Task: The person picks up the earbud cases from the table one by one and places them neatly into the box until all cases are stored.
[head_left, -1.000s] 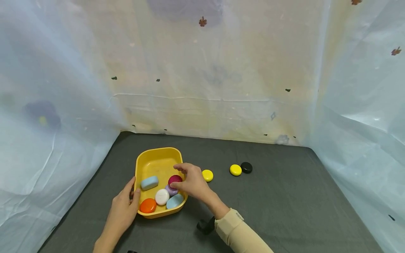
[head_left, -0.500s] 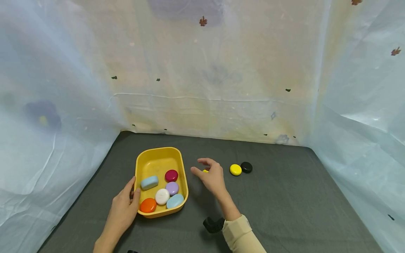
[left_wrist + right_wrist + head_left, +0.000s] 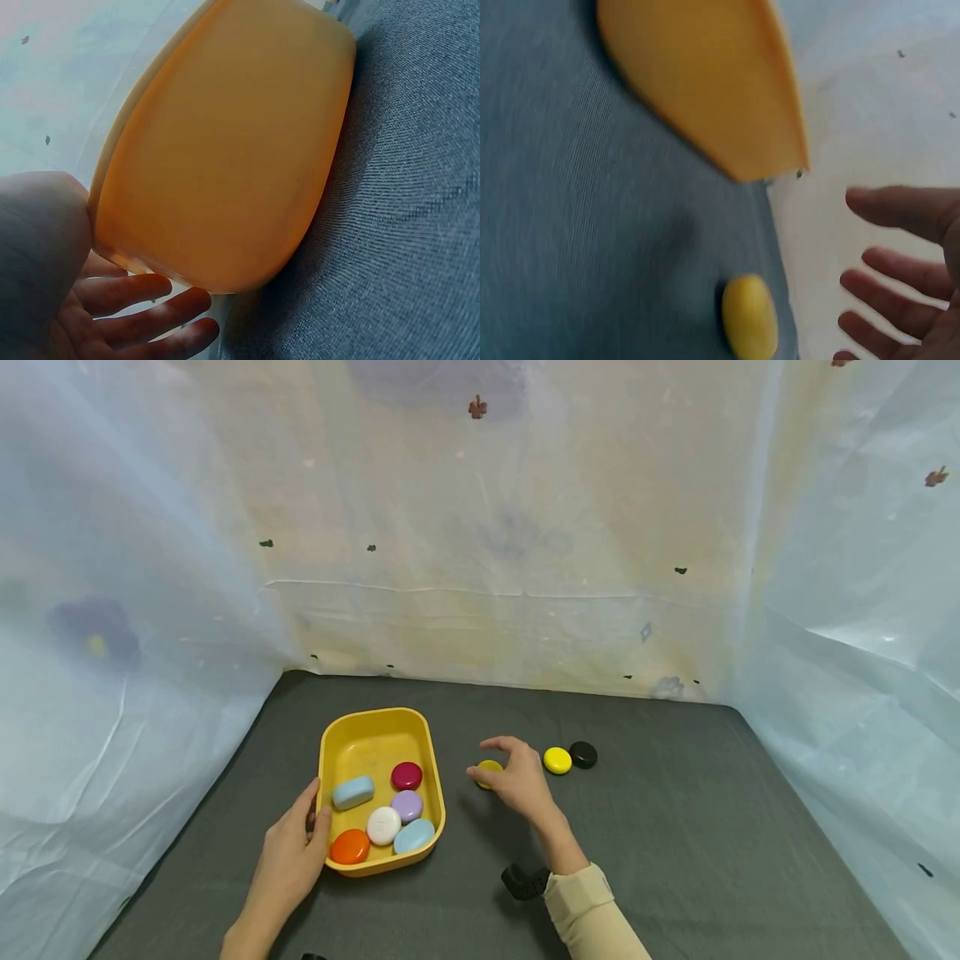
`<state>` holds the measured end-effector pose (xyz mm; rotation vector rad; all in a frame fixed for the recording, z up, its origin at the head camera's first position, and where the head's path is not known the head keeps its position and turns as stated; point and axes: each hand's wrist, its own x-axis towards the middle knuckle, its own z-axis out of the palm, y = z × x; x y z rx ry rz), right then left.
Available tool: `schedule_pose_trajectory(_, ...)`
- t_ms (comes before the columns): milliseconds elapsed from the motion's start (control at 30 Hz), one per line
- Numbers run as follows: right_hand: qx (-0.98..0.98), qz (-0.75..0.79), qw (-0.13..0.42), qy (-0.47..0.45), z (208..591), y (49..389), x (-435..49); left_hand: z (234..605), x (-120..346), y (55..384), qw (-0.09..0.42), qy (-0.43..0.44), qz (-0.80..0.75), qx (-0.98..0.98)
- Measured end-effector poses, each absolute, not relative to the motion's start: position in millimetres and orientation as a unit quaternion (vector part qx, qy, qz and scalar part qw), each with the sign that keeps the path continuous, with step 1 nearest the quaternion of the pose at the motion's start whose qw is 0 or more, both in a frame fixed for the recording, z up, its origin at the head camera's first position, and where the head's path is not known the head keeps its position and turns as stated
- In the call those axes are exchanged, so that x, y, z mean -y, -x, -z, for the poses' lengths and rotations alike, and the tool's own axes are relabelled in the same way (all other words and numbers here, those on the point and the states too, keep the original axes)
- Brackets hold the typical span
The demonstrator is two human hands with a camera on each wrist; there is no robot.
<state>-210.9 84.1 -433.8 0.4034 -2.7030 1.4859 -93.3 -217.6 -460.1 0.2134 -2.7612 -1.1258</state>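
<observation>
A yellow plastic tray [image 3: 375, 735] holds several rounded pieces: an orange one [image 3: 350, 847], a white one [image 3: 384, 826], a purple one [image 3: 407, 807], a dark red one [image 3: 407, 776] and two light blue ones [image 3: 352, 792]. My left hand [image 3: 288, 856] holds the tray's left rim with thumb and index finger; the other fingers stretch out below it in the left wrist view. To the tray's right, my right hand [image 3: 521, 779] hovers with thumb and fingers spread above a yellow rounded piece [image 3: 751, 319]. A gap separates them in the right wrist view.
Farther right, a second yellow piece [image 3: 557, 761] lies beside a black one [image 3: 583, 754]. The table has a dark grey cloth [image 3: 660, 843]. Pale patterned sheeting [image 3: 480, 527] encloses the back and sides. A black device [image 3: 525, 882] sits at my right wrist.
My right hand has let go of the dark red piece in the tray and moved right, over the nearer yellow piece. The left hand has stayed on the tray.
</observation>
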Motion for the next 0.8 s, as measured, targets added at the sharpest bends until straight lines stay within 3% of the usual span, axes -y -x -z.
schedule_pose_trajectory(500, 0.895, -0.391, -0.061, -0.205, 462, 238, -103, 459, 218, 94, 0.062, -0.079, 0.374, 0.922)
schedule_pose_trajectory(800, 0.891, -0.397, -0.058, -0.214, 469, 240, -103, 459, 217, 94, 0.068, -0.073, 0.374, 0.922)
